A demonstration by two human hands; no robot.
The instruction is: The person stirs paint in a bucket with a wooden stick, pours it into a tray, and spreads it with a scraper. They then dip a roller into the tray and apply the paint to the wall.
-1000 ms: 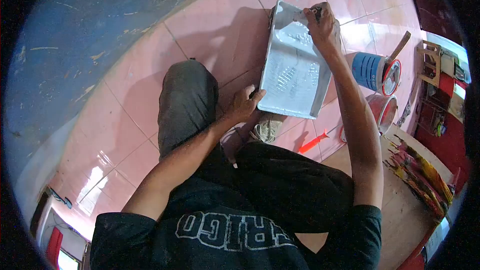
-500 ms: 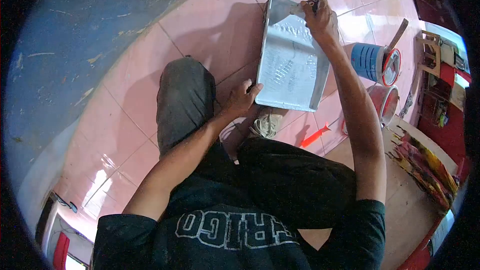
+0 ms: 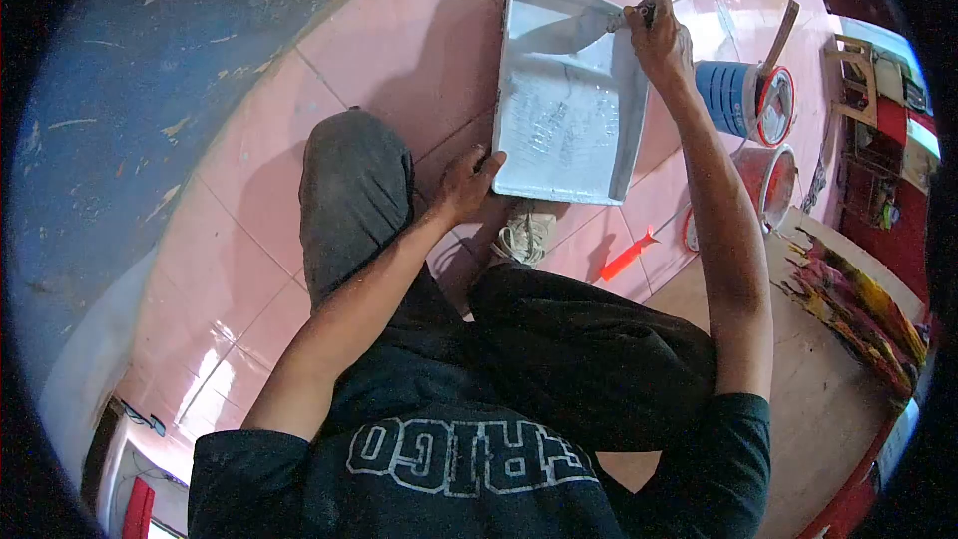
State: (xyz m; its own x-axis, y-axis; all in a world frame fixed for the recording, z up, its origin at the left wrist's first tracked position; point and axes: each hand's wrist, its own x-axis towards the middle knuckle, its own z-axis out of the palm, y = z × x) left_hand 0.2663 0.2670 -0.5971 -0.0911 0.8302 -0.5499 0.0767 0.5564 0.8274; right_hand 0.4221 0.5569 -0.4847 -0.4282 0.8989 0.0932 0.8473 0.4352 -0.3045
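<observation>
A metal paint tray (image 3: 570,192) with pale wet paint lies in front of me, tilted slightly in view. My left hand (image 3: 469,183) grips its near left corner, thumb on the rim and the other fingers partly hidden. At the far right edge, my right hand (image 3: 661,43) is closed around the dark handle of a putty knife (image 3: 613,26). Its paint-smeared end reaches over the tray's far end, where a dark shadow falls. Streaks and ridges mark the paint in the middle of the tray.
Right of the tray stand a blue-labelled paint bucket (image 3: 725,98) with a stick (image 3: 781,37) in it and a second, reddish bucket (image 3: 774,186). An orange-handled tool (image 3: 628,257) lies on the pink tiles. A colourful cloth (image 3: 860,311) lies at right; a peeling blue wall (image 3: 130,130) rises at left.
The tray has shifted a little left and up in view, with my left hand still at its corner. My right hand has moved slightly right with the putty knife.
</observation>
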